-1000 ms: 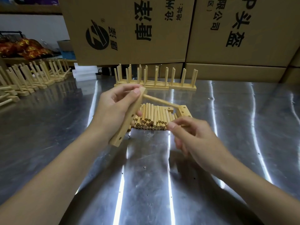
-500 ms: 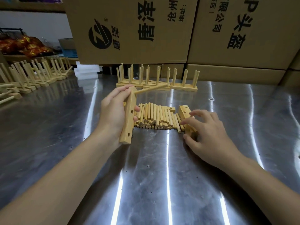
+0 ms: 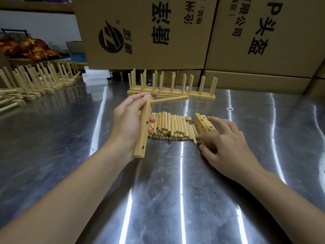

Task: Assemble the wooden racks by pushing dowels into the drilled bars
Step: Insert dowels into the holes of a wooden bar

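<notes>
My left hand [image 3: 127,120] grips a drilled wooden bar [image 3: 143,131], held almost upright above the metal table. One dowel [image 3: 169,100] sticks out of the bar's top hole, pointing right. Two empty holes show lower on the bar. A pile of loose dowels [image 3: 171,126] lies on the table just right of that hand. My right hand [image 3: 226,143] reaches to the pile's right end, its fingertips at the outermost dowel [image 3: 194,134] and next to a stack of drilled bars [image 3: 204,125]. Whether the fingers pinch that dowel is unclear.
Finished racks [image 3: 173,85] stand in a row behind the pile. More racks [image 3: 37,80] line the table's left side. Large cardboard boxes [image 3: 146,32] wall off the back. The steel table [image 3: 158,191] reflects bright light strips.
My left hand has turned the bar more upright and lifted its dowel end. My right hand let go of the dowel, dropped to the table and now reaches into the pile's right end.
</notes>
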The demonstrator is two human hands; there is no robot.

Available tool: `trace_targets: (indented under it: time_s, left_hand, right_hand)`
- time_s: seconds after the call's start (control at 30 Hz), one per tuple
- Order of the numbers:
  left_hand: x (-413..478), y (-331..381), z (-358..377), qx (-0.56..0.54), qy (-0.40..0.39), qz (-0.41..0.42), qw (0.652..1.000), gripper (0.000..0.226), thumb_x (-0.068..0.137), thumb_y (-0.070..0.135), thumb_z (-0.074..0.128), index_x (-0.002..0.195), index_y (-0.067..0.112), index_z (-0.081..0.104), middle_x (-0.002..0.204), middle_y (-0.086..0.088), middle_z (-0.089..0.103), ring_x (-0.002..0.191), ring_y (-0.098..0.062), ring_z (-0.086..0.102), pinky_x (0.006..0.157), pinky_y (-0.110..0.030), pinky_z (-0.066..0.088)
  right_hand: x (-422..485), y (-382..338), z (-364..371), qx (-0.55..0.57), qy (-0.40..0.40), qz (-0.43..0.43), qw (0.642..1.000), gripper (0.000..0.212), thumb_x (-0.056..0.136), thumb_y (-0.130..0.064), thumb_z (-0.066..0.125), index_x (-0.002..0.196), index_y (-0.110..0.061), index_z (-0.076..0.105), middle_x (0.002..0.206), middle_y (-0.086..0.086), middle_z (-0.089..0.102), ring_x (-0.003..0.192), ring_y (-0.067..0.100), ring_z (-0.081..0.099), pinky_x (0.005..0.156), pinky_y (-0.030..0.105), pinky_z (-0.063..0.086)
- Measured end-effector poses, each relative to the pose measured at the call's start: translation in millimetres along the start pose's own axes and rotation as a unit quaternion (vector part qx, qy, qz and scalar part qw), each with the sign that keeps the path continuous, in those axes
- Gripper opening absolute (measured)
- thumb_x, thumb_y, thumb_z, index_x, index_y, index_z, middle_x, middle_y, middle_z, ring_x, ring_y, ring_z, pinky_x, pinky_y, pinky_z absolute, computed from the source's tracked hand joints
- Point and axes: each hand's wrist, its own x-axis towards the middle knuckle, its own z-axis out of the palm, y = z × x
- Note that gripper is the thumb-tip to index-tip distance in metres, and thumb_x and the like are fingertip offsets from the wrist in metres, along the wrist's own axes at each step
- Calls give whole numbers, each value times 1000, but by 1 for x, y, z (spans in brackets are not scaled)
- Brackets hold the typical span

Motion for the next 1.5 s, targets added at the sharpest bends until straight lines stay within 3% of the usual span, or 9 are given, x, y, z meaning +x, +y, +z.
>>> trace_targets:
  time_s: [0.1, 0.47, 0.63, 0.77, 0.87, 0.97, 1.17, 1.3, 1.5]
  left_hand:
    - [0, -1, 0, 1, 3, 1, 1000, 22, 107, 23, 59, 115, 25, 79, 99, -8, 72, 65, -16, 65, 48, -28, 50]
    - [2, -2, -1, 5, -3, -1, 1000, 22, 107, 25, 58, 114, 28, 79, 100, -9, 72, 69, -17, 65, 50, -29, 50]
    - [3, -4, -2, -6, -5, -9, 1000, 23, 107, 25, 58, 113, 28, 80, 99, -9, 72, 67, -15, 66, 50, -29, 51]
    - [5, -6, -3, -32, -8, -32, 999, 23, 107, 26, 59, 114, 26, 80, 101, -10, 72, 67, -14, 66, 49, -27, 50]
    - [6, -9, -1, -51, -30, -61, 996, 24, 108, 28, 58, 123, 24, 76, 108, -11, 70, 67, -12, 65, 49, -25, 50]
    - [4, -14, 5, -79, -61, -89, 991, 25, 108, 27, 58, 124, 21, 76, 108, -10, 67, 66, -11, 64, 48, -24, 50]
    - [-4, -26, 15, -95, -92, -118, 984, 22, 108, 29, 60, 116, 25, 81, 99, -9, 73, 68, -13, 67, 56, -29, 56]
    - [-5, -28, 17, -97, -102, -125, 982, 23, 109, 29, 59, 115, 26, 81, 104, -9, 70, 71, -12, 65, 58, -29, 54]
    - [-5, -27, 18, -129, -96, -142, 977, 23, 108, 28, 60, 115, 24, 81, 91, -9, 70, 66, -13, 64, 55, -28, 53]
  right_hand:
    - [-2, -3, -3, 24, 18, -2, 1000, 16, 93, -45, 73, 107, -38, 76, 162, -8, 36, 151, 20, 22, 109, 46, 34]
    - [-4, -10, -6, -3, 28, -6, 1000, 19, 90, -45, 76, 79, -30, 74, 154, -9, 48, 145, 17, 30, 103, 40, 34]
    - [-6, -12, -20, 4, 146, 21, 989, 13, 88, -32, 77, 82, -23, 71, 136, -3, 63, 131, 20, 46, 98, 40, 37]
    - [-8, -12, -31, 175, 238, 3, 955, 10, 91, -30, 70, 95, -21, 71, 110, -8, 72, 107, 14, 63, 90, 41, 51]
    - [-11, -22, -34, 429, 190, 13, 883, 3, 96, -21, 77, 97, -22, 74, 95, -6, 77, 92, 14, 73, 78, 31, 56]
    - [-13, -31, -31, 540, 163, 12, 826, 5, 97, -10, 73, 100, -14, 74, 90, 6, 78, 81, 18, 73, 65, 25, 56]
    - [-17, -44, -31, 599, 182, 4, 780, 16, 91, -17, 73, 104, -7, 72, 94, 11, 79, 88, 22, 78, 74, 23, 60]
    - [-17, -48, -33, 607, 184, -3, 773, 16, 90, -17, 72, 103, -7, 72, 96, 13, 80, 90, 25, 78, 77, 25, 61]
    - [-20, -51, -35, 614, 165, -14, 772, 17, 90, -15, 72, 103, -4, 71, 99, 15, 79, 91, 26, 78, 78, 27, 61]
